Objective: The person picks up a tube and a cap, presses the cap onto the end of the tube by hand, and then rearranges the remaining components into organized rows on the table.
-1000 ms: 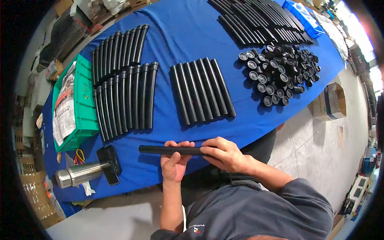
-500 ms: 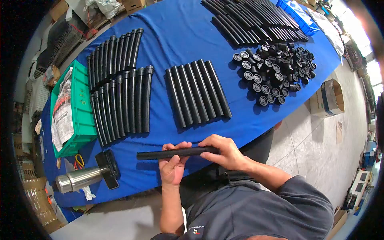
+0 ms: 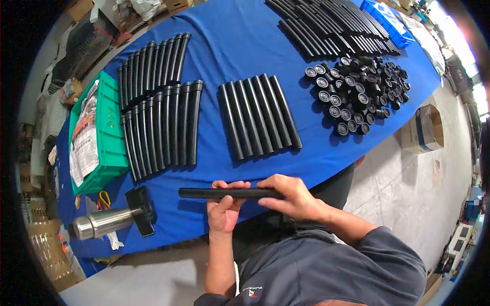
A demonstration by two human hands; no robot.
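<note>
Gripping a straight matte-black tube (image 3: 201, 193) at two spots, the person holds it level just above the near edge of the blue-covered table (image 3: 245, 46). The left hand (image 3: 223, 209) cups it from below with fingers curled up around it. The right hand (image 3: 292, 196) closes over its right end with fingers wrapped on top. Two holds likely keep the tube from tipping, and its left end juts out free. One such tube is in hand. Beyond it the stock lies sorted by kind, seemingly so that each sort stays separate and single pieces lift off easily. A row of short straight black tubes (image 3: 259, 116) lies side by side, seven as far as I can count. To its left lie two rows of curved black tubes, a nearer row (image 3: 161, 127) of about ten and a farther row (image 3: 150, 66) of about nine. On the right sits a heap of round black caps (image 3: 357, 94), several dozen and too crowded to count. A bank of long black tubes (image 3: 337, 25) lies at the far end, also too many to number. At the left edge stands one green plastic crate (image 3: 109, 127) holding newspaper (image 3: 84, 137). Near it lie one steel flask (image 3: 102, 222) and one black block-shaped tool (image 3: 140, 204). One blue crate (image 3: 385, 18) stands at the far right, and one cardboard box (image 3: 423, 130) sits on the floor.
</note>
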